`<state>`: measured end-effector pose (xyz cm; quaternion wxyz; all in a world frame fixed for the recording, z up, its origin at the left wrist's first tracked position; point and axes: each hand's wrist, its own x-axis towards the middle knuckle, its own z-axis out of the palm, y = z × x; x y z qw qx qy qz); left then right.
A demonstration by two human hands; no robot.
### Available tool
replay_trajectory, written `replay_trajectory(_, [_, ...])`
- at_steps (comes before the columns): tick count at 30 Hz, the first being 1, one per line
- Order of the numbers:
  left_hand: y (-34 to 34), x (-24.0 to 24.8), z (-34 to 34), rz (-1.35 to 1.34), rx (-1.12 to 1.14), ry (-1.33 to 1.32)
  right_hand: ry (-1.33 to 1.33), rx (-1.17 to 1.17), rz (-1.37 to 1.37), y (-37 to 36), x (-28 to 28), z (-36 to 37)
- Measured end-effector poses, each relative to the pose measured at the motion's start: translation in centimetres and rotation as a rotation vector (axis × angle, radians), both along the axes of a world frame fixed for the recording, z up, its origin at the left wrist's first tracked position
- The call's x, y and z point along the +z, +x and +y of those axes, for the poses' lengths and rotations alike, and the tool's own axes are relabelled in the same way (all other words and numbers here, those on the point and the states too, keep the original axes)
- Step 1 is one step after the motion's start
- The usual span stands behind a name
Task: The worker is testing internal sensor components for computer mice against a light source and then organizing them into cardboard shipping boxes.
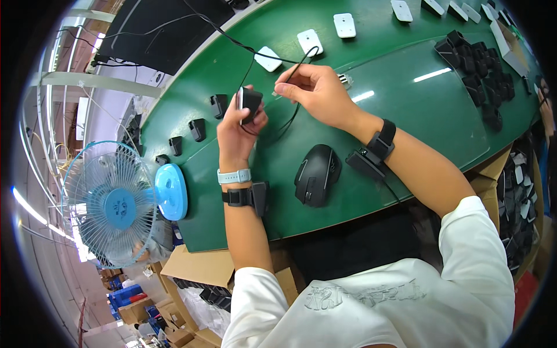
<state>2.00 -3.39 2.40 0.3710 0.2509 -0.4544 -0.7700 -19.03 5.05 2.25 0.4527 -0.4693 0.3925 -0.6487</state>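
Note:
My left hand [232, 134] is closed around a small block-shaped device [251, 102] with a black body and a pale face, held above the green table. To its right, my right hand [325, 95] pinches a thin black cable [250, 47] near a small pale tip at the fingertips; that tip is too small to make out. The cable loops between and below both hands. Just behind my right hand lies a small metal connector piece [346, 80]. A black computer mouse [317, 176] rests on the table nearer to me, below the hands.
White flat devices [344, 25] stand in a row along the far side. Small black blocks [197, 130] line the left edge, near a blue fan [119, 207]. Black housings [471, 64] are heaped at the right. Cardboard boxes [200, 265] with black parts stand below the table.

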Motion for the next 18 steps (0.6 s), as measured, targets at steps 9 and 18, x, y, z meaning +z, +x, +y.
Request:
replay_trajectory(9, [0.5,-1.4,2.2,-0.021,-0.214,0.054,-0.068,0.122,0.042,0.0,0.1,-0.3])
replay_trajectory(18, [-0.2,-1.5,2.6,0.007,-0.23,0.137,-0.016,0.059,0.127,0.0,-0.3,-0.3])
